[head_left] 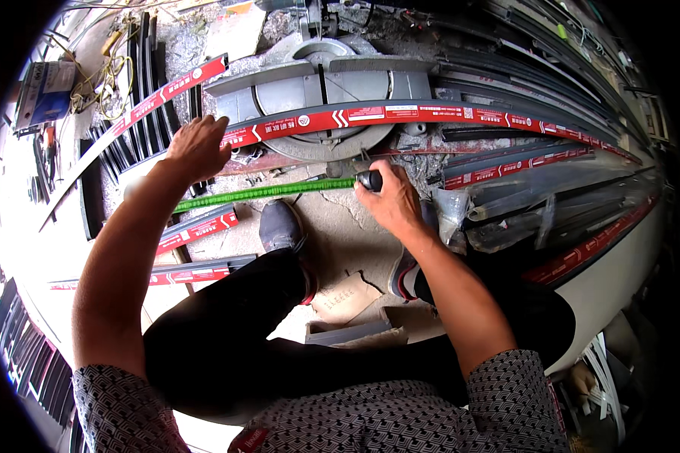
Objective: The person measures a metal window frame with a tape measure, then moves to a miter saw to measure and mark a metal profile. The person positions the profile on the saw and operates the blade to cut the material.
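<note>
My right hand (391,198) is closed around a black tape measure (369,180). From its case a green blade (264,193) runs out to the left, passing in front of the saw and behind my left forearm, where its far end is hidden. My left hand (199,148) is curled over the left part of a long grey metal profile with red film (340,118), fingers on its far side and thumb nearer me. That profile lies across the grey round base of a mitre saw (310,145), stretching far to the right.
Shorter red-filmed profiles (204,229) lie at the left by my shoe (281,225). Another red-filmed strip (175,89) slants at the upper left. Stacked dark profiles (536,75) fill the right side. A torn cardboard piece (346,297) rests between my feet. A blue box (47,93) stands far left.
</note>
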